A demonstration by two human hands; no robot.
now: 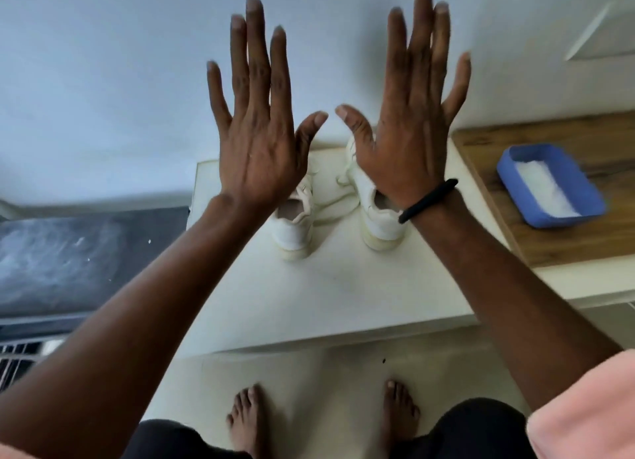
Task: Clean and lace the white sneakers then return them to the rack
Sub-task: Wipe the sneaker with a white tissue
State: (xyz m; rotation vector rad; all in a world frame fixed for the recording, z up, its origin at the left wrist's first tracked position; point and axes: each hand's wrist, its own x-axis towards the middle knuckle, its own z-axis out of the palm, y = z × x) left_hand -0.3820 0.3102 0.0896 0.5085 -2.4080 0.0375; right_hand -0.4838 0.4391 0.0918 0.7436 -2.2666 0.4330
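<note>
Two white sneakers stand side by side on a white shelf top (343, 297), heels toward me: the left sneaker (293, 226) and the right sneaker (381, 228). Loose laces (335, 204) trail between them. My left hand (257, 125) and my right hand (409, 125) are raised above the shoes with the backs toward me, fingers straight and spread, holding nothing. Both hands hide the front parts of the sneakers. A black band circles my right wrist.
A blue tray (553, 183) holding white powder sits on a wooden board (584, 238) at the right. A dark surface (79, 259) lies lower at the left, a white wall behind. My bare feet (247, 420) stand on the pale floor.
</note>
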